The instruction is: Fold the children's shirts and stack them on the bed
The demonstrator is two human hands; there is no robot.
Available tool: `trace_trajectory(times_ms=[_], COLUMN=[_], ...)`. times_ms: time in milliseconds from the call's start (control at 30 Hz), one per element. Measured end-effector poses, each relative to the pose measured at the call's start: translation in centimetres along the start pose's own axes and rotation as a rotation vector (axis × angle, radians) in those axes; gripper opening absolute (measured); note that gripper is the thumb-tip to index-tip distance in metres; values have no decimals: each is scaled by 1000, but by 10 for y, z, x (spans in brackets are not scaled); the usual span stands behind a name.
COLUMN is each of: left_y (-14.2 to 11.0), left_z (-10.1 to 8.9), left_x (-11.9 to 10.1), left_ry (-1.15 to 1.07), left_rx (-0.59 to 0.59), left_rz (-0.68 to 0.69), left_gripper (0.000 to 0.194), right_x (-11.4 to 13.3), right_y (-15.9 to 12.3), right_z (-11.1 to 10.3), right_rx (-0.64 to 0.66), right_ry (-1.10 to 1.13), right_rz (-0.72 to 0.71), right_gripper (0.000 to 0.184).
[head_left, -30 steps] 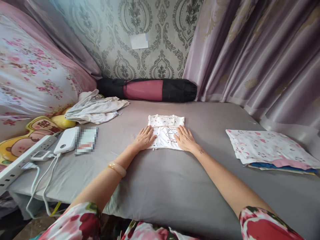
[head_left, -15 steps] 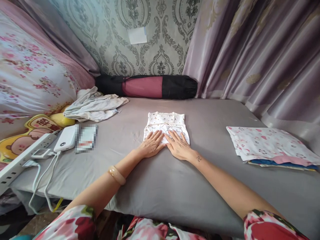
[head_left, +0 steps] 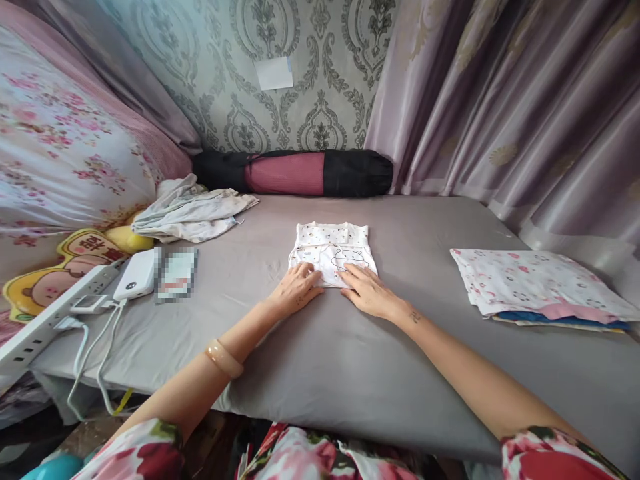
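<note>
A small folded white garment (head_left: 332,249) with tiny prints and a cartoon drawing lies on the grey bed sheet (head_left: 350,360) in the middle. My left hand (head_left: 296,291) rests flat at its near left edge, fingers stretched onto the cloth. At the garment's near right edge my right hand (head_left: 367,292) lies flat too, fingertips on the fabric. Neither hand grips anything. A pale bangle (head_left: 223,357) sits on my left wrist.
A stack of folded printed cloths (head_left: 537,291) lies at the right. Crumpled grey-white clothing (head_left: 190,215) sits at the back left, a black-and-pink roll bag (head_left: 295,173) against the wall. A white power bank (head_left: 135,282), power strip (head_left: 55,313) and cables lie at the left edge.
Both hands slid toward me along the garment, from its middle to its near edge, first coming together and then spreading slightly apart. The garment stays flat in place.
</note>
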State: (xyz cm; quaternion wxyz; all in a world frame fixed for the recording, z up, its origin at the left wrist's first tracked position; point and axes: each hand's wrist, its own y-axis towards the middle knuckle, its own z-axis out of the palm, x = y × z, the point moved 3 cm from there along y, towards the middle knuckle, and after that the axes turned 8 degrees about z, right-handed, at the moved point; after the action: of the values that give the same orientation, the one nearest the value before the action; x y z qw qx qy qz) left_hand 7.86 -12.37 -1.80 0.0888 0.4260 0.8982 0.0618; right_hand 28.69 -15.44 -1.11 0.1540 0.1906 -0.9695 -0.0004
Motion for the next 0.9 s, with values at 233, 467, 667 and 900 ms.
trace_trajectory(times_ms=[233,467,667,900], left_y=[-19,-17,-15,-7], left_z=[-17,-20,-17,-16], left_x=[2,2,7,4], left_ry=[2,-13,-39,108], left_rx=[84,175,179,160], left_rz=[125,161,152,11], left_gripper=[31,36,42,33], right_x=[-11,-8,-13,-15], right_y=[-24,-28,-20,-4], right_z=[-11,-15,-13,-5], right_rx=[-79,5,-36,-171], right_ry=[-120,-263,-230,-204], right_rz=[-86,-143,-123,-6], right_gripper=[29,48,49,35])
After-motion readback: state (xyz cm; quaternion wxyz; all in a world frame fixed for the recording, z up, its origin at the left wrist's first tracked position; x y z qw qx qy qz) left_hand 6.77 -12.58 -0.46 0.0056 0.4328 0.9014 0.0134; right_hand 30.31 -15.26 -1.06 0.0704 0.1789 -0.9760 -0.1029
